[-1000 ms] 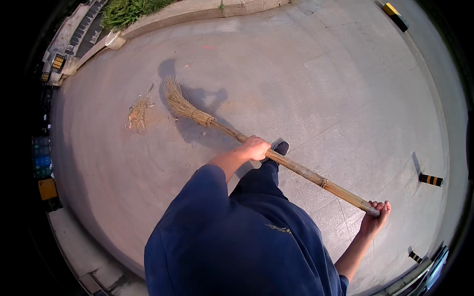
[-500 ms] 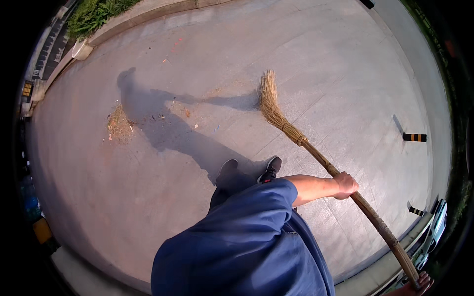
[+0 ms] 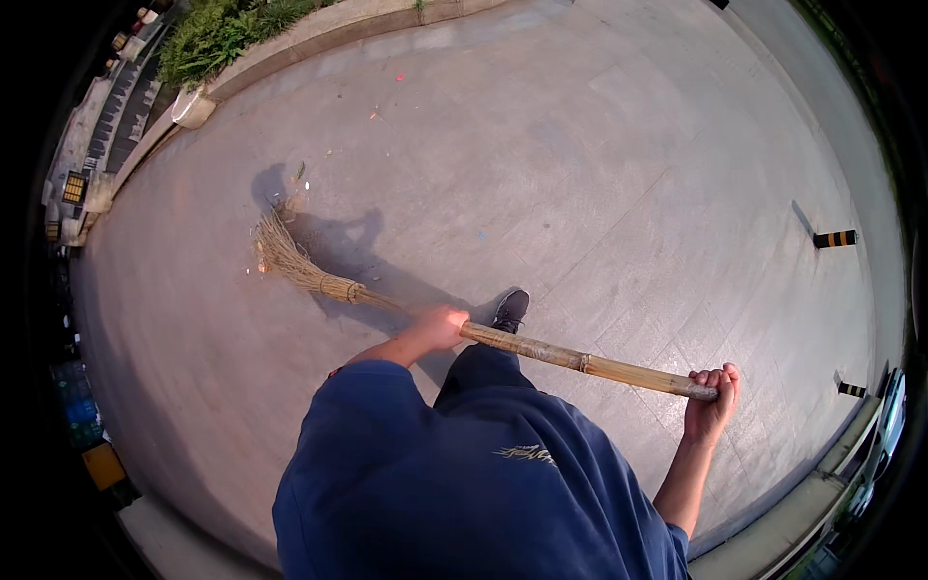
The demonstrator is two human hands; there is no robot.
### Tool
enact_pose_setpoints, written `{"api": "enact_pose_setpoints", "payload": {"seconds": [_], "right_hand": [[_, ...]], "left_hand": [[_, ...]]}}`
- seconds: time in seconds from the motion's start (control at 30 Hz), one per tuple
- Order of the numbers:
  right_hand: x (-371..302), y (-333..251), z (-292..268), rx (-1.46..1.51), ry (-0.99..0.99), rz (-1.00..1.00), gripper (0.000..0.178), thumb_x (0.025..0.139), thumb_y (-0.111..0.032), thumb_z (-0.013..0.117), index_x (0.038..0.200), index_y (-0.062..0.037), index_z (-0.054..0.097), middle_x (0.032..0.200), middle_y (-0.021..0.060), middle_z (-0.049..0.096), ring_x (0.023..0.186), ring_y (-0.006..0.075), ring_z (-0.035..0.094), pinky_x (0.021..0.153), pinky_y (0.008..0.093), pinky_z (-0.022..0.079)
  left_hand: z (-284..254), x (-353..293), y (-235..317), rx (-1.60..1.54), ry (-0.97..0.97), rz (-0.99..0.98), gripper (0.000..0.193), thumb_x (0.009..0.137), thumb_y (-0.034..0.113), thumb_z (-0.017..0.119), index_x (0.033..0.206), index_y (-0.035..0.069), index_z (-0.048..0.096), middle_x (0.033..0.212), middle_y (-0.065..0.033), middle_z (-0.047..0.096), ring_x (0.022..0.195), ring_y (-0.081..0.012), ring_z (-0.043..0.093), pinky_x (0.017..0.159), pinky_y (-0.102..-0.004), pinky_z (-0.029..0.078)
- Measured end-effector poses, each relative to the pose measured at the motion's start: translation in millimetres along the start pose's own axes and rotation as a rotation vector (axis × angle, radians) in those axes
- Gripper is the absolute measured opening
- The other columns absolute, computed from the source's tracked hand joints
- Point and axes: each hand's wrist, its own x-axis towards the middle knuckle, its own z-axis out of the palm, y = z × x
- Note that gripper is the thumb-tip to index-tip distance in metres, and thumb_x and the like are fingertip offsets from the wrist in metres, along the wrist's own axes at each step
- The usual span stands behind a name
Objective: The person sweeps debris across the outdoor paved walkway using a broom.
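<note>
A long straw broom [image 3: 300, 266] with a bamboo handle slants across the view, its bristles resting on the pavement at the left. My left hand [image 3: 440, 327] is wrapped round the handle partway down, in front of my body. At the top end of the handle, on the right, my right hand [image 3: 713, 396] is closed with its fingers curled over. Bits of litter and dry debris [image 3: 293, 205] lie beside and just beyond the bristles, partly in my shadow; the broom hides some of them.
A striped black-and-yellow bollard [image 3: 835, 239] stands at the right, a second one [image 3: 852, 390] nearer. A kerb [image 3: 319, 37] edges a green shrub bed [image 3: 222, 43] at the far left. A vehicle [image 3: 884, 425] shows at the lower right. My dark shoe [image 3: 511, 309] is on the pavement.
The broom has swung from right to left, and its bristles now reach the debris. Both hands have moved left with the handle.
</note>
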Motion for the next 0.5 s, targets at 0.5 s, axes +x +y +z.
{"api": "enact_pose_setpoints", "payload": {"seconds": [0.5], "right_hand": [[-397,-193,-199,-0.098,0.432,-0.660,0.017,0.086,-0.010,0.043,0.098,0.0003,0.049,0.068,0.0025,0.040,0.067,0.0151,0.041,0.077,0.0311,0.039]], "left_hand": [[95,-31,290,0.130,-0.096,0.840,0.008,0.063,0.010,0.058,0.071,0.011,0.058,0.077,-0.0103,0.062,0.079,-0.0268,0.059,0.073,-0.0392,0.043]]}}
